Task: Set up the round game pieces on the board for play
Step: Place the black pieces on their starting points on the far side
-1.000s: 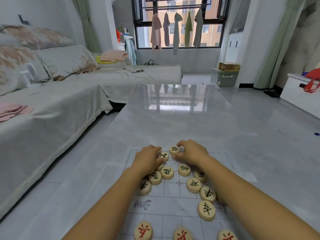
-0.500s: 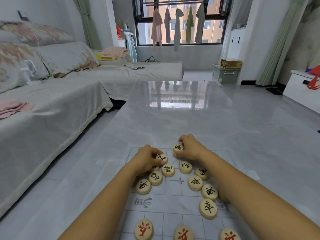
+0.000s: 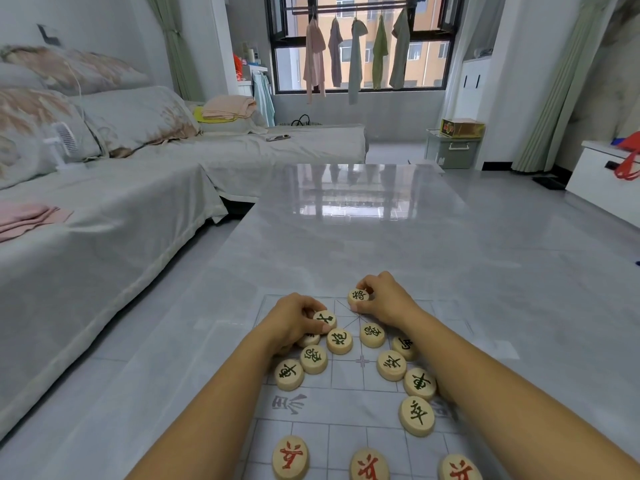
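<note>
Pinches a pale round wooden disc with a dark character [image 3: 325, 319] in the left hand [image 3: 294, 322] near frame centre; grips a second dark-marked disc [image 3: 358, 295] in the right hand [image 3: 386, 301], slightly higher. Shows three red-marked discs [image 3: 290, 457] along the bottom edge, loose dark-marked discs [image 3: 416, 415] above them on the white gridded board [image 3: 346, 407], glossy grey table [image 3: 346, 244] beyond.

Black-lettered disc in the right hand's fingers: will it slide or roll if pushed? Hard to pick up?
Likely slides, not rolls: the disc lies flat on the board. Probably rigid and light; it looks like pale wood. Thick edge seems easy to pinch: the right hand pinches it, the left hand another disc.
</note>
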